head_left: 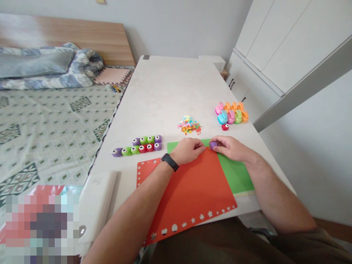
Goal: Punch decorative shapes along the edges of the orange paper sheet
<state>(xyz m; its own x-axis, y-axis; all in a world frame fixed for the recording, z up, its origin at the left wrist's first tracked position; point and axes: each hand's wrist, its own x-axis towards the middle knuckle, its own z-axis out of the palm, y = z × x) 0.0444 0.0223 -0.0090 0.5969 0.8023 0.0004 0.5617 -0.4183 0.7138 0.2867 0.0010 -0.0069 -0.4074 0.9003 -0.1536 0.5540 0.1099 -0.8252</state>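
Observation:
A red paper sheet (pixel 189 190) with shapes punched along two edges lies on a green sheet (pixel 236 172) at the near edge of the white table (pixel 165 95). My right hand (pixel 229 147) is closed on a small purple punch (pixel 213 145) at the red sheet's far corner. My left hand (pixel 187 150), with a black wristband, rests curled on that corner and its fingertips pinch the paper beside the punch.
Two rows of small purple, green and red punches (pixel 140 145) lie left of the sheets. A heap of paper confetti (pixel 189 125) and a cluster of larger pastel punches (pixel 232 113) sit further back. A bed (pixel 49 121) stands to the left, white cupboards (pixel 275 47) to the right.

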